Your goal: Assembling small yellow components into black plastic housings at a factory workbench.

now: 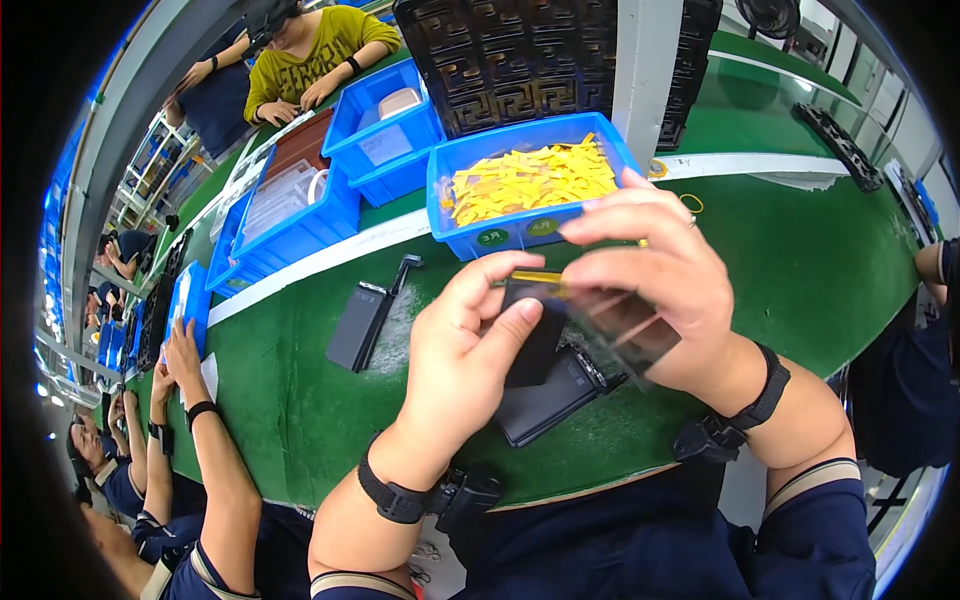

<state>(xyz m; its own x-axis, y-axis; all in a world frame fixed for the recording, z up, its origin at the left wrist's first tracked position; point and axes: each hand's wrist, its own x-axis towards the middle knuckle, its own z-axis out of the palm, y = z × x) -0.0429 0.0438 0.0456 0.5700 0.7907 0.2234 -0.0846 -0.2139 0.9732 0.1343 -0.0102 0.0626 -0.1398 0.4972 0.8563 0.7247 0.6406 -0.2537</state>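
Observation:
My left hand is closed round a flat black battery, thumb on its face. A short yellow tape strip lies across the battery's top end. Beside it my right hand is curled, its fingertips close to the strip. A dark see-through film, smeared by motion, hangs at those fingers, which seem to pinch its edge; my right thumb is hidden. Under my hands another black battery lies on the green table. To the left lie more flat black batteries with a thin connector strip.
A blue bin of yellow strips stands just beyond my hands. More blue bins line the left. Black moulded trays rise behind a white post. At the left edge co-workers' hands work; a person in yellow-green sits opposite.

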